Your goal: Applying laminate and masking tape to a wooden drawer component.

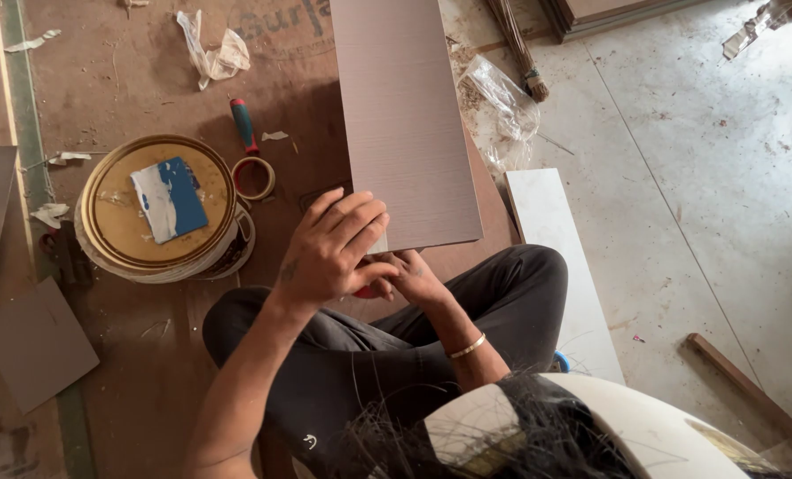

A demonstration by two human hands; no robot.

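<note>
Crossed legs (369, 355) are seen nearest; at twelve o'clock, a brown laminate panel (405, 115) is pinned flat by the left hand (329, 248), the right hand (409, 277) clenched on something small and red at its near edge, evidently mid-work.

Laminate sheet (405, 115): grey-brown, matt, fine straight grain lines, smooth face. Left hand (329, 248) flat on its near edge, right hand (409, 277) beneath. Round tin (158, 206): metal lid, dull gold, smeared and stained. Scraper card (170, 199) on lid: blue plastic, white paste crusted over half. Tape roll (253, 177): tan paper, matt. Screwdriver (243, 124): red-and-green plastic handle, slight sheen. Floor board (130, 80): brown, rough, dusty. Plastic bag (502, 106): clear, crinkled, glossy. White board (560, 257): smooth, pale. Bangle (468, 347): shiny metal.
</note>
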